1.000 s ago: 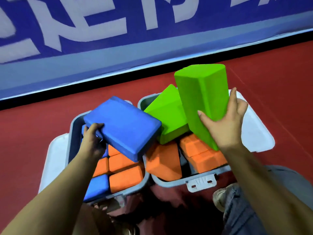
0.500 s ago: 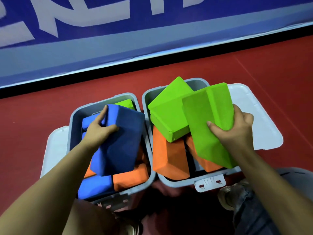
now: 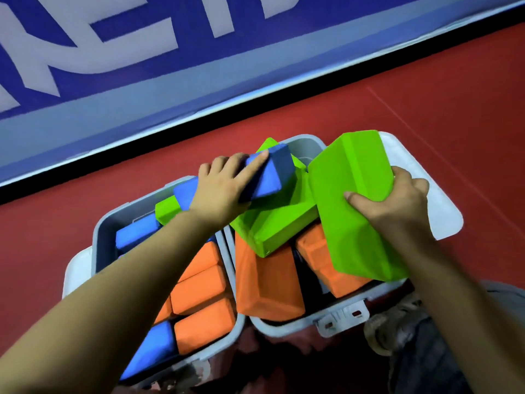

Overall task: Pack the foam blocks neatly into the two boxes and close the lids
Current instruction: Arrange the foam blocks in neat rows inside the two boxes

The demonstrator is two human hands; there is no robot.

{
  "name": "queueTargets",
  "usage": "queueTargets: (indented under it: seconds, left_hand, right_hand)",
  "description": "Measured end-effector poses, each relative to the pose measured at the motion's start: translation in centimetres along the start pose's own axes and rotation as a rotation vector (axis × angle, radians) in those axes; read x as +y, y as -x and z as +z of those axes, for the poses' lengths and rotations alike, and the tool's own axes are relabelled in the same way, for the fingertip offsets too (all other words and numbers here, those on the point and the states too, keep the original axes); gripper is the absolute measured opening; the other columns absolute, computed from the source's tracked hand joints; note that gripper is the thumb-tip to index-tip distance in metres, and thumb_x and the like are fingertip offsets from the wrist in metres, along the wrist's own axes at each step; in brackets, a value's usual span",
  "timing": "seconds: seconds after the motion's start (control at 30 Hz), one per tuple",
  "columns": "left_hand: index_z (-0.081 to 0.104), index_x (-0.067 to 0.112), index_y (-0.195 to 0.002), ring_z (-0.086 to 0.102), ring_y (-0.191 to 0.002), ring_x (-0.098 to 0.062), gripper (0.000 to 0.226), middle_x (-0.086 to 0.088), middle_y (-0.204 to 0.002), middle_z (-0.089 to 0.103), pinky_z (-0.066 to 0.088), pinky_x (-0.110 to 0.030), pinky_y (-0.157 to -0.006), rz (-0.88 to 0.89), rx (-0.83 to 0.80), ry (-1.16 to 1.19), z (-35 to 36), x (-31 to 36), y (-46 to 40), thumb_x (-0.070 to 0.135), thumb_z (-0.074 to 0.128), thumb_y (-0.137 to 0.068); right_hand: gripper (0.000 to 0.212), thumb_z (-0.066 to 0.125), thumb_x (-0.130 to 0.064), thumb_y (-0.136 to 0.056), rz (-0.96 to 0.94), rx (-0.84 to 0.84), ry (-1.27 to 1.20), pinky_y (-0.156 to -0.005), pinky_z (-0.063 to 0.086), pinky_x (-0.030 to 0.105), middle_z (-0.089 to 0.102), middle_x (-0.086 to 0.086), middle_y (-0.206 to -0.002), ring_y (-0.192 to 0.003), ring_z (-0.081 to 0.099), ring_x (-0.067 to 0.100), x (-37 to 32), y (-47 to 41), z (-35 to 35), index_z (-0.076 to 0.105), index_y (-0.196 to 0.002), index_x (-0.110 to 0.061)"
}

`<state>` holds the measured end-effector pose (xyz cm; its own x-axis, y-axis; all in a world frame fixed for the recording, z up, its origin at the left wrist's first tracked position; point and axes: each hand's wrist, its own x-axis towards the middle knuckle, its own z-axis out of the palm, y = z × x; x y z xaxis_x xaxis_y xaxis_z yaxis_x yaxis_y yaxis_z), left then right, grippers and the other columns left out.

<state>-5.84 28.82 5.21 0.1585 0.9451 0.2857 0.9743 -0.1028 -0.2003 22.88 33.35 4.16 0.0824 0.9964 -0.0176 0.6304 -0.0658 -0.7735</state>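
Two grey plastic boxes stood side by side on the red floor, lids hinged outward. Places below are given from the right box (image 3: 287, 328).

Left hand (image 3: 221, 191): closed around a blue foam block (image 3: 270, 174), fingers wrapped over its top, the block tilted and lifted above the far rim of the right box, over a green block (image 3: 272, 223) that lay slanted across that box's far left part.

Right hand (image 3: 397, 200): clamped on a large green foam block (image 3: 355, 200), thumb on its near face, fingers behind; the block stood tilted over the right side of the box, partly covering orange blocks (image 3: 321, 257) beneath it.

Right box contents: a long orange block (image 3: 267, 282) on end at the left, dark gap beside it. Its white lid (image 3: 434, 211) lay open to the right.

Left box (image 3: 99, 237): orange blocks (image 3: 201, 285) packed flat, blue blocks (image 3: 150, 348) at near and far ends, a green block (image 3: 166, 209) at the far edge; the left forearm crossed over it.

Beyond the right box: a blue banner (image 3: 142, 52) with white lettering. Near right: a shoe (image 3: 389, 334), blurred.
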Motion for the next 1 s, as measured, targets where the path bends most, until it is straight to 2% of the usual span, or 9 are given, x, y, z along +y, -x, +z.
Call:
queueTargets:
  seconds: [0.27, 0.4, 0.5, 0.6, 0.7, 0.8, 0.87, 0.93, 1.0]
  left_hand:
    - [0.038, 0.024, -0.142, 0.047, -0.1, -0.031, 0.102, -0.003, -0.125, 0.057, 0.041, -0.041, -0.078, 0.029, -0.085, -0.016, 4.8, 4.0, -0.5, 0.038, 0.084, -0.052]
    - [0.034, 0.021, -0.145, 0.046, -0.113, -0.033, 0.109, -0.011, -0.129, 0.052, 0.039, -0.054, -0.09, 0.035, -0.161, 0.078, 4.7, 3.7, -0.7, 0.062, 0.078, -0.055]
    - [0.03, 0.021, -0.145, 0.048, -0.117, -0.034, 0.103, -0.013, -0.131, 0.051, 0.038, -0.056, -0.092, 0.013, -0.145, 0.096, 4.3, 3.7, -0.5, 0.068, 0.066, -0.061]
    - [0.042, 0.015, -0.14, 0.05, -0.118, -0.037, 0.085, -0.016, -0.133, 0.051, 0.04, -0.055, -0.093, -0.062, -0.082, 0.102, 3.8, 4.7, 0.1, 0.057, 0.06, -0.068]
    - [0.047, 0.014, -0.132, 0.05, -0.111, -0.033, 0.063, -0.015, -0.13, 0.052, 0.044, -0.045, -0.087, 0.005, 0.052, 0.139, 3.5, 7.6, 1.9, 0.04, 0.052, -0.075]
    - [0.048, 0.014, -0.129, 0.051, -0.104, -0.03, 0.052, -0.011, -0.124, 0.052, 0.045, -0.037, -0.083, 0.108, -0.032, 0.375, 4.5, 12.0, 4.5, 0.025, 0.058, -0.079]
    - [0.05, 0.012, -0.129, 0.055, -0.102, -0.025, 0.049, -0.009, -0.12, 0.053, 0.044, -0.03, -0.089, -0.125, -0.259, 0.647, 6.0, 15.0, 5.6, 0.019, 0.064, -0.082]
    - [0.052, 0.01, -0.124, 0.06, -0.092, -0.023, 0.047, -0.009, -0.11, 0.059, 0.046, -0.025, -0.079, -0.634, -0.528, 0.964, 7.4, 17.4, 5.5, 0.023, 0.07, -0.083]
    - [0.06, 0.006, -0.106, 0.057, -0.069, -0.022, 0.036, -0.007, -0.085, 0.062, 0.045, -0.027, -0.06, -1.184, -0.737, 1.318, 9.1, 19.2, 4.6, 0.028, 0.074, -0.081]
  right_hand:
    - [0.084, 0.081, -0.043, -0.064, -0.002, 0.045, -0.014, -0.099, 0.037, 0.039, 0.04, 0.014, -0.125, -0.119, 0.043, 0.035, 0.3, -1.1, -1.8, 0.042, -0.134, -0.017]
    - [0.088, 0.081, -0.044, -0.063, -0.008, 0.026, -0.01, -0.1, 0.039, 0.04, 0.039, 0.013, -0.125, -0.119, 0.044, 0.033, 0.4, -1.4, -1.7, 0.041, -0.136, -0.018]
    - [0.086, 0.081, -0.041, -0.064, 0.002, 0.025, -0.013, -0.1, 0.039, 0.041, 0.038, 0.012, -0.127, -0.119, 0.044, 0.033, 0.6, -1.5, -2.0, 0.041, -0.135, -0.018]
    - [0.084, 0.081, -0.036, -0.065, 0.028, 0.02, -0.011, -0.099, 0.039, 0.044, 0.038, 0.011, -0.131, -0.121, 0.044, 0.033, 1.2, -1.4, -2.4, 0.039, -0.135, -0.017]
    - [0.082, 0.082, -0.032, -0.064, 0.031, 0.054, -0.045, -0.098, 0.04, 0.047, 0.042, 0.011, -0.13, -0.119, 0.046, 0.034, 2.1, -1.2, -2.9, 0.04, -0.132, -0.014]
    - [0.08, 0.083, -0.029, -0.062, 0.02, 0.069, -0.099, -0.095, 0.041, 0.052, 0.05, 0.013, -0.123, -0.114, 0.049, 0.035, 2.9, -1.1, -3.3, 0.041, -0.128, -0.012]
    - [0.081, 0.084, -0.028, -0.06, 0.006, 0.06, -0.121, -0.094, 0.041, 0.052, 0.051, 0.011, -0.122, -0.113, 0.05, 0.034, 3.2, -1.2, -3.7, 0.041, -0.127, -0.013]
    - [0.081, 0.085, -0.027, -0.059, -0.016, 0.042, -0.134, -0.094, 0.042, 0.051, 0.052, 0.009, -0.122, -0.112, 0.051, 0.032, 3.4, -1.2, -3.9, 0.041, -0.126, -0.016]
    - [0.08, 0.086, -0.026, -0.058, -0.051, 0.029, -0.134, -0.093, 0.042, 0.05, 0.052, 0.007, -0.122, -0.111, 0.051, 0.032, 3.4, -1.2, -4.0, 0.042, -0.125, -0.016]
